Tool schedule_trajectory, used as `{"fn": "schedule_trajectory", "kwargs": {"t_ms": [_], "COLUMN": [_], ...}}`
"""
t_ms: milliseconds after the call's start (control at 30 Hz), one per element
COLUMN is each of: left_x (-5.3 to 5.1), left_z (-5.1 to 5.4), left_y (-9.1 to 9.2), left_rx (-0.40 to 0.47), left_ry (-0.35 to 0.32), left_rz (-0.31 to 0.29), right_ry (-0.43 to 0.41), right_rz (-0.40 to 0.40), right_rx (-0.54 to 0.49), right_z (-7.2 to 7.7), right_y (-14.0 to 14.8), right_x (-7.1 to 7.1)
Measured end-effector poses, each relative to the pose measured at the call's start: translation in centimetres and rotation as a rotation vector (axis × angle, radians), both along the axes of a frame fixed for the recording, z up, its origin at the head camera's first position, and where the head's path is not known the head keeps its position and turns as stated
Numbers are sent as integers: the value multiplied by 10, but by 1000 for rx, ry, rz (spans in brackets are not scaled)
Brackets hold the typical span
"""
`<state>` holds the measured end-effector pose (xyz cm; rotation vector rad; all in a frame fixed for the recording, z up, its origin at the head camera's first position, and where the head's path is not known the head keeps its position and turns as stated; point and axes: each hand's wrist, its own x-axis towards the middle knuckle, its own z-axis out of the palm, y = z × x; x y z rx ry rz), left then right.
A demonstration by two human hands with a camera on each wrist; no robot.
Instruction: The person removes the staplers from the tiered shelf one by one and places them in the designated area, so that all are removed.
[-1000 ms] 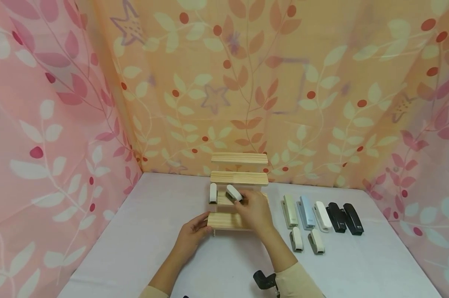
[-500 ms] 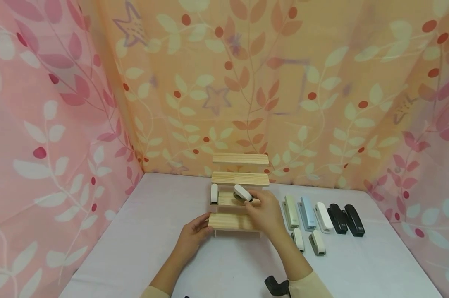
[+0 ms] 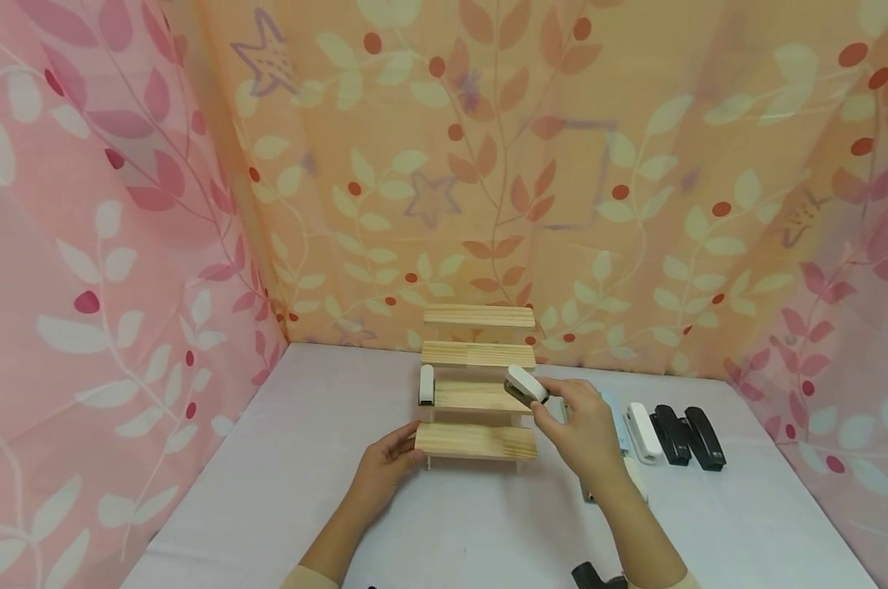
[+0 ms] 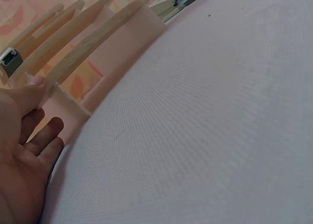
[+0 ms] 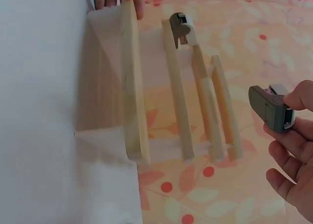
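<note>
A tiered wooden rack stands on the white table, its boards stepping up toward the back. At the left end of the lowest board, my left hand grips the edge, with the thumb on the wood in the left wrist view. A small white stapler sits on the second board's left end. My right hand pinches another small white stapler in the air near that board's right end. The right wrist view shows the held stapler's grey base between thumb and fingers, apart from the rack.
Right of the rack lie a light blue stapler, a larger white stapler and two black staplers. Smaller pale ones are partly hidden behind my right arm. A black object shows beside the right wrist. Patterned cloth hangs behind the table.
My right hand has carried the pinched stapler rightward, from over the middle of the second board to its right end. My left hand keeps its place on the rack.
</note>
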<state>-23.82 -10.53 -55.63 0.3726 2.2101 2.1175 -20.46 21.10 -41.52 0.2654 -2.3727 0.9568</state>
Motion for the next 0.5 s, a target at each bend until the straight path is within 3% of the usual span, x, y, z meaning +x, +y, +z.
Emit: {"fn": "schedule_trajectory", "kwargs": {"t_ms": [500], "left_x": [-1], "left_z": [-1], "left_y": [0], "left_rx": [-16], "left_ry": [-4], "left_rz": [1], "right_ry": [73], "right_rz": [-104], "right_rx": [74], "right_z": [8], "right_y": [47], "right_x": [36]}}
